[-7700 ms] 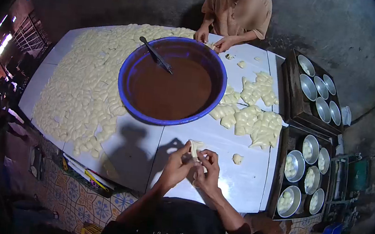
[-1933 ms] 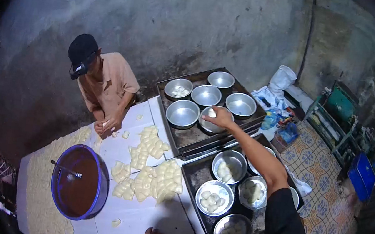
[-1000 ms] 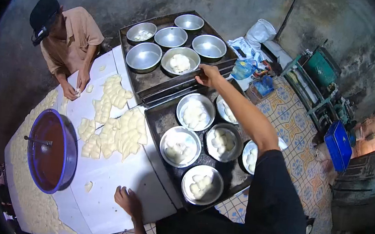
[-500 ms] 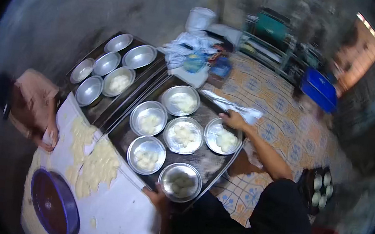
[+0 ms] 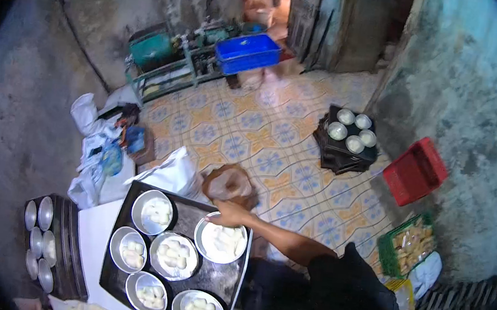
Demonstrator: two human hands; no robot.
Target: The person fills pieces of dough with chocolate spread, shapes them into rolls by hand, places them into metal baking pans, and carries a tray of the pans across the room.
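Observation:
A dark rectangular baking tray point(image 5: 190, 218) fills the lower middle of the head view. On it stand several round metal pans, one of them a pan point(image 5: 174, 256) near the centre, each with pale dough pieces inside. My right hand point(image 5: 231, 215) grips the tray's far right edge, its fingers closed there beside a pan point(image 5: 220, 241) of dough. I cannot see my left hand; the tray's near side runs out at the bottom of the view.
On the floor, stacked trays point(image 5: 346, 150) bear several pans at the right, near a red crate point(image 5: 416, 171) and a green basket point(image 5: 388, 254). A brown sack point(image 5: 230, 186) lies beyond my hand. At left are trays with pans point(image 5: 42, 245); a blue tub point(image 5: 248, 55) is at the back.
My view has swung right, toward the floor and far doorway. The tray, still in my right hand, appears lower and turned in view. My left hand and the purple basin have left the frame.

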